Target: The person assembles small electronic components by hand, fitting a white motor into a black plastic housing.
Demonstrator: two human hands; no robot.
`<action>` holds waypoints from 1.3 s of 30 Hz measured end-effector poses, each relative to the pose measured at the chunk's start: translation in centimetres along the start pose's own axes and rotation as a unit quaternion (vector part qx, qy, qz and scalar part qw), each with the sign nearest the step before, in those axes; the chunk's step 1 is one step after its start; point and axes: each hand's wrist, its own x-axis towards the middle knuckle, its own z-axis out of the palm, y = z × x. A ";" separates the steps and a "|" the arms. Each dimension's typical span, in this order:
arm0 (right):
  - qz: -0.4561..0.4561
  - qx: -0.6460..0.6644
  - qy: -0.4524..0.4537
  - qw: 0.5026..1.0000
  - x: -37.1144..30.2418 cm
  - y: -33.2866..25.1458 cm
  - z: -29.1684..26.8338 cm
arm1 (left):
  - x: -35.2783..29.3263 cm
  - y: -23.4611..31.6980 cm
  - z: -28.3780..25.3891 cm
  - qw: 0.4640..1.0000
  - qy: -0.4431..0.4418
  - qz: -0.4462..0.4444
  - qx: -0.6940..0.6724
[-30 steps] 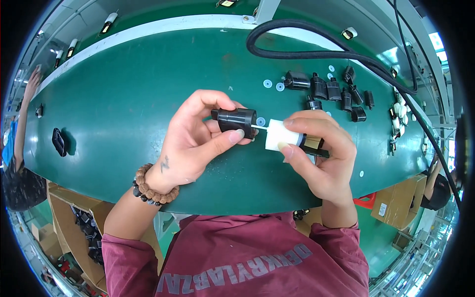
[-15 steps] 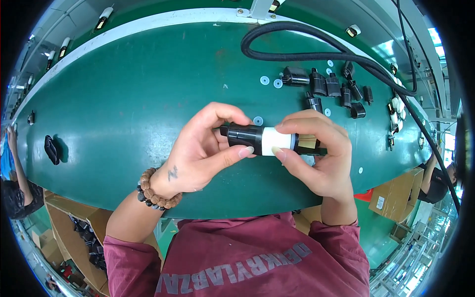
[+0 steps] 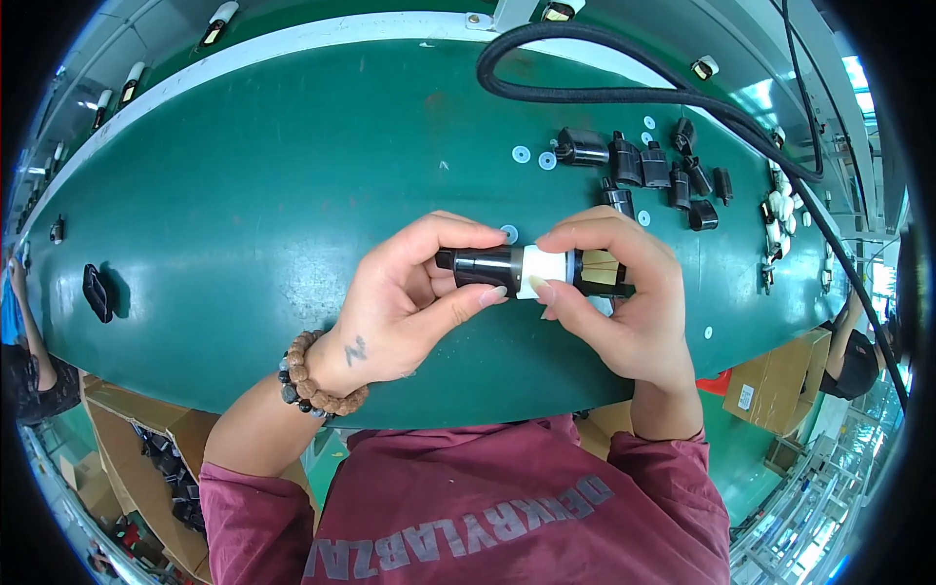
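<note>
White cylinder (image 3: 543, 265) and black casing (image 3: 487, 267) are held end to end, touching, over a green table (image 3: 244, 224). Left of the cylinder, the casing is pinched between the thumb and fingers of the left hand (image 3: 395, 314). The cylinder itself is pinched between the thumb and fingers of the right hand (image 3: 639, 310). Beyond the cylinder, to the right, loose black casings (image 3: 652, 168) are scattered near pale washers (image 3: 522, 154), and farther beyond it a thick black cable (image 3: 604, 96) is looped. Well left of the cylinder, a lone black part (image 3: 97, 293) is seen.
</note>
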 end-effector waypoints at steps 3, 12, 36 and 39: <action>-0.041 -0.044 -0.024 0.998 0.2 0.1 -0.3 | 0.0 0.0 0.0 1.000 -0.005 -0.021 -0.007; -0.046 -0.083 -0.057 0.994 0.7 -0.8 -0.9 | -0.1 0.0 0.6 0.994 0.011 -0.089 -0.069; 0.095 0.192 -0.043 0.976 -0.9 0.0 1.0 | -0.5 0.8 0.5 0.995 0.055 0.057 0.055; 0.129 0.250 0.033 0.959 -0.5 0.1 1.2 | -0.7 0.9 0.3 0.993 0.046 0.062 0.090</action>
